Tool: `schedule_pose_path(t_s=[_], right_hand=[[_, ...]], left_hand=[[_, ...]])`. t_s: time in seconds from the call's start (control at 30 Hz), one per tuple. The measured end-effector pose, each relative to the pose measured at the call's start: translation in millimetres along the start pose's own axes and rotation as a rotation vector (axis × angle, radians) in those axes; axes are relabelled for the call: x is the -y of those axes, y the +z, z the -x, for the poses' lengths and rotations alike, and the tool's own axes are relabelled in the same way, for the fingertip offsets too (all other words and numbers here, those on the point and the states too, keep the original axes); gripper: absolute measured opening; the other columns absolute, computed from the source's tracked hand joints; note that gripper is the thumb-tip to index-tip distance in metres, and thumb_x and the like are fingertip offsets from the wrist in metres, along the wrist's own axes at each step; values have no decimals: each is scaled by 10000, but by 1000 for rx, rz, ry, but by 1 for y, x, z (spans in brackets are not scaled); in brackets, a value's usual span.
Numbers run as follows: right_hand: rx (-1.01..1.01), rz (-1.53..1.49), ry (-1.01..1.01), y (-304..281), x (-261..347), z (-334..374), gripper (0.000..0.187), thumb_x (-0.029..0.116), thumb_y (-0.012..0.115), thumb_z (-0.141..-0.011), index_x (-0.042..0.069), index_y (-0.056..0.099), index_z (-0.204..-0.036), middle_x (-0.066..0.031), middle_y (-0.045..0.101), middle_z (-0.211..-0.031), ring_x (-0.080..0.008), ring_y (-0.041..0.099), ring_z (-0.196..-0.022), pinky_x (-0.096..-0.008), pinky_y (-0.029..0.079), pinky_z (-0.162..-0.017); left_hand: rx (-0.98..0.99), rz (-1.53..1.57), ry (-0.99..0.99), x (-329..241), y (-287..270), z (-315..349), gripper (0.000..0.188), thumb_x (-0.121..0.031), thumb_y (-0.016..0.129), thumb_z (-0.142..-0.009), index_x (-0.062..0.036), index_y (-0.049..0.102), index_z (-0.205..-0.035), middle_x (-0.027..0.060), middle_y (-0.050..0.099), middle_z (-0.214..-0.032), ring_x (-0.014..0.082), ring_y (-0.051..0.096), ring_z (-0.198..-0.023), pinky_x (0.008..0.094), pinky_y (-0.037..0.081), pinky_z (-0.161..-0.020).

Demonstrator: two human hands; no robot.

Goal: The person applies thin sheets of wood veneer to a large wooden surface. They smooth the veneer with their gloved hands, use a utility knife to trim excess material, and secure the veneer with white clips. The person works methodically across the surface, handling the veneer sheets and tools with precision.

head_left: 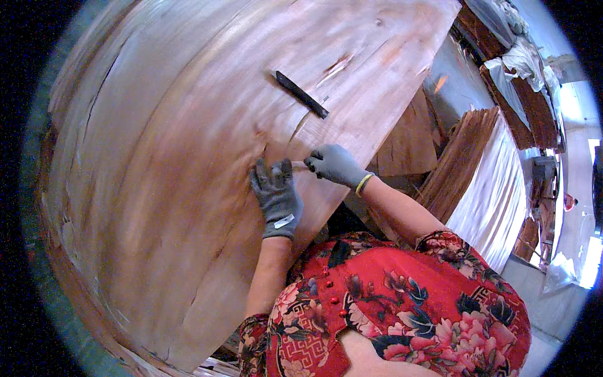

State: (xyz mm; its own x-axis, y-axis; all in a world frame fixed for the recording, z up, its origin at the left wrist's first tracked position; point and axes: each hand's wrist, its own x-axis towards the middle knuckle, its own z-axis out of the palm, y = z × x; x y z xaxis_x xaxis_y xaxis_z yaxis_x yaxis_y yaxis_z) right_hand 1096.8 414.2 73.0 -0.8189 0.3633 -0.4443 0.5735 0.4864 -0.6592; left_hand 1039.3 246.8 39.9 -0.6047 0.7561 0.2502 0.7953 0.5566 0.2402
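A large sheet of pale brown wood veneer [207,107] with cracks spreads out before me. Both hands wear grey gloves with dark fingertips. My right hand [338,164] is closed in a pinch on a small pale strip [298,166], perhaps veneer or tape. Beside it, my left hand [276,193] rests on the sheet with its fingers stretched out and apart, the thumb side at the strip's other end. A crack and a rough spot in the veneer lie just beyond the left fingertips. Farther off, a black utility knife [301,94] lies on the sheet, touched by neither hand.
A torn slit [335,68] shows in the veneer beyond the knife. To the right, past the sheet's edge, stands a stack of brown veneer [461,151] with a pale top. More stacks with white plastic film [522,66] over them are at the far right.
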Motion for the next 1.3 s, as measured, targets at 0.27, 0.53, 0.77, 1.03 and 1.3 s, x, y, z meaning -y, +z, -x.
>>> schedule_pose_path(t_s=[0.27, 0.53, 0.77, 1.03, 1.3], right_hand=[[-8, -652, 190, 31, -39, 43, 238, 246, 552, -844, 34, 651, -798, -26, 558, -582, -99, 507, -507, -270, 420, -483], [-72, -651, -51, -30, -20, -53, 279, 320, 588, -852, 56, 642, -780, -3, 543, -567, -79, 499, -487, -248, 397, -445], [-90, -147, 121, -40, 16, -53, 521, 568, 571, -770, 80, 634, -598, -64, 583, -529, -192, 594, -511, -338, 472, -552], [-110, 149, 174, -41, 23, -57, 391, 464, 560, -752, 95, 687, -722, -148, 658, -758, -319, 647, -753, -415, 505, -680], [-106, 312, 165, -57, 39, -26, 331, 356, 502, -779, 77, 677, -806, -168, 654, -842, -350, 633, -813, -439, 497, -710]], left_hand=[[20, -61, 10, 1, 3, 2, 474, -104, 491, -741, -105, 510, -1215, 123, 416, -1138, 432, 288, -1250, 608, 216, -1014], [35, -43, 69, 1, -9, 2, 463, -86, 502, -736, -167, 533, -1191, 139, 388, -1208, 426, 290, -1246, 612, 200, -1026], [89, -139, 88, 7, -16, 11, 507, -148, 514, -739, -179, 483, -1245, 135, 376, -1281, 409, 274, -1262, 576, 194, -1048], [-99, 47, 59, -12, -34, -34, 702, -136, 520, -713, -54, 308, -1377, 153, 388, -1332, 397, 197, -1332, 565, 146, -1063], [68, -68, 82, -21, -4, -73, 590, -150, 534, -694, -165, 465, -1280, 132, 385, -1298, 392, 270, -1274, 595, 161, -1036]])
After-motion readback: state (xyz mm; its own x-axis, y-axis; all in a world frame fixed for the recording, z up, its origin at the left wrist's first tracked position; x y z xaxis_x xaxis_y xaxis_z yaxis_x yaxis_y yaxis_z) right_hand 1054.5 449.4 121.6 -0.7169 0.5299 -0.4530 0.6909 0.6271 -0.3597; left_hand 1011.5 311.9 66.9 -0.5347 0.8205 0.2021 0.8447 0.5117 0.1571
